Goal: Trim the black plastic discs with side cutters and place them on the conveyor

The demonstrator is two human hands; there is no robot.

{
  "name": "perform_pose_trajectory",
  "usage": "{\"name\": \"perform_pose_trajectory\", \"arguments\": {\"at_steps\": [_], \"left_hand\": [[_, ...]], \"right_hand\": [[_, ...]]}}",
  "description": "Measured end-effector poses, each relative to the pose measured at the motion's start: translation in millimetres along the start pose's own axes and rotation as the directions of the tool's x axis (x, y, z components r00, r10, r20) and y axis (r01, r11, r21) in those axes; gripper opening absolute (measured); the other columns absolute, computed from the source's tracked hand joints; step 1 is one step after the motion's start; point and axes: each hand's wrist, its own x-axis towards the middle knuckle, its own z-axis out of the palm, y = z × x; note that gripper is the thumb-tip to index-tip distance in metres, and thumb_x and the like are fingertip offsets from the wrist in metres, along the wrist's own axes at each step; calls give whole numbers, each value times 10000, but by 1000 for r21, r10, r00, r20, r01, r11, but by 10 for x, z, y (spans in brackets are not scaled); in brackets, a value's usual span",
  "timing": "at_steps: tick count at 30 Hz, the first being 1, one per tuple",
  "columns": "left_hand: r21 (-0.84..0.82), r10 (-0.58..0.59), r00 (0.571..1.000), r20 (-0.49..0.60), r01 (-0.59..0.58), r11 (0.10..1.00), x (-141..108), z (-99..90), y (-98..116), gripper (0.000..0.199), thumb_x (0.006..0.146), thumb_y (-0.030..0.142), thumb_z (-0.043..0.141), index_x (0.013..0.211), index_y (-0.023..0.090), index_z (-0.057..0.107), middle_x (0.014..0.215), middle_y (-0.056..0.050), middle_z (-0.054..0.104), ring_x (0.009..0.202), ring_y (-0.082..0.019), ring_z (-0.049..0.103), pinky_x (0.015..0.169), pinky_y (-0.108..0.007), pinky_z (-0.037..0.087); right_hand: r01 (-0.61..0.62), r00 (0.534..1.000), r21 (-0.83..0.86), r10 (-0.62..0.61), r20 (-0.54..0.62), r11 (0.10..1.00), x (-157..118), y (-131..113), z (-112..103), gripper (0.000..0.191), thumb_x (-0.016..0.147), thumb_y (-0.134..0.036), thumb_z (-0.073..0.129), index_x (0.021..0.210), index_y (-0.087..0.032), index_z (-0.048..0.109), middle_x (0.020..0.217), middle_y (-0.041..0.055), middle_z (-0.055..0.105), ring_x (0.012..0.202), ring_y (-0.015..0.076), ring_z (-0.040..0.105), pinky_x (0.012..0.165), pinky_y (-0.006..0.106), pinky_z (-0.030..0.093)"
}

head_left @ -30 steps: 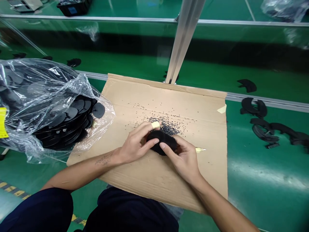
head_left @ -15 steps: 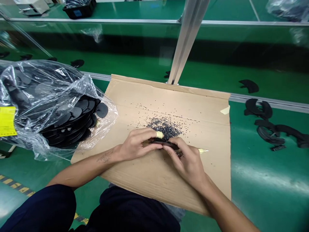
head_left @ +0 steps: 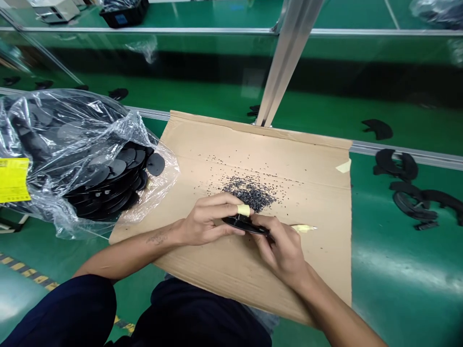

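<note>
Between my hands is a flat black plastic disc-like part [head_left: 241,224], held tilted above the cardboard. My left hand [head_left: 213,219] grips its left end, with yellow tape wrapped round one fingertip. At the other end, my right hand [head_left: 280,241] pinches the part between thumb and fingers, which hide that side. Just beyond my fingers lies a pile of tiny black bits [head_left: 253,193], scattered over the cardboard sheet [head_left: 217,140]. Beside my right hand, a thin blade-like tool wrapped in yellow tape [head_left: 304,228] rests on the cardboard.
At left, a clear plastic bag [head_left: 72,125] with a yellow label spills flat black parts [head_left: 119,185]. Curved black pieces [head_left: 396,164] lie on the green bench at right. A metal post [head_left: 285,67] rises behind the cardboard; a black bin [head_left: 125,14] stands on the shelf.
The black part has been tilted, so more of its flat face and a raised bit show. My right hand has shifted slightly down along it. The view has moved a little.
</note>
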Motion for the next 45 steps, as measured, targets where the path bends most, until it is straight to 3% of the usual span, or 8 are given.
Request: {"name": "perform_pose_trajectory", "arguments": {"at_steps": [5,14,18,22,28,34,39,45], "left_hand": [[14,0,1000,-31,1,1000,0,-10,23,234,909,239,698,1128,158,700,957,-108,741,837,-151,690,702,-294,601],[72,7,999,-36,-5,997,-1,-35,105,229,847,254,770,1057,183,712,849,-57,744,712,-123,680,617,-243,584],[50,-73,996,45,70,996,47,-94,74,258,871,268,741,1100,156,699,944,-96,734,847,-160,697,713,-293,605],[95,-93,989,111,83,992,87,-157,19,283,900,240,700,1174,175,675,953,-84,735,869,-168,698,742,-322,609],[119,-9,986,169,-11,993,68,-162,-14,239,957,184,603,1191,178,653,986,-95,753,880,-168,715,769,-342,623],[265,58,982,180,-105,959,21,-131,-20,184,953,133,587,1126,119,647,958,-108,761,850,-168,727,750,-317,633],[339,79,973,218,-151,929,2,-89,-20,154,952,123,579,1088,113,651,952,-103,751,864,-177,715,776,-332,623],[94,-57,996,71,50,994,37,-57,28,315,898,272,708,1182,145,652,965,-89,713,878,-165,677,746,-295,596]], "right_hand": [[-30,999,47,28,45,998,6,-7,7,147,940,-109,487,1008,-235,522,744,-7,644,556,122,587,536,232,459],[-62,994,193,43,102,979,35,-51,-7,111,961,-135,487,939,-238,519,778,-5,671,571,109,588,534,225,463],[-2,997,56,-2,71,998,58,-9,-57,118,969,-155,515,1045,-219,581,770,13,687,605,135,632,577,251,508],[54,998,-75,-51,40,996,84,35,-119,163,946,-161,579,1088,-225,629,893,42,748,735,168,708,686,301,573],[119,992,-175,-109,69,977,102,71,-127,155,947,-147,556,1042,-213,659,887,56,760,721,168,710,685,312,582],[70,994,-228,-47,103,971,86,83,-76,119,977,-215,527,1022,-194,635,786,49,729,641,164,663,595,289,515],[90,994,-345,-62,91,934,74,73,-35,152,977,-149,486,948,-198,627,842,72,747,702,181,685,642,297,520],[70,997,-32,-70,18,997,35,12,-25,178,955,-107,542,1093,-206,594,897,46,739,749,151,700,678,248,554]]}}
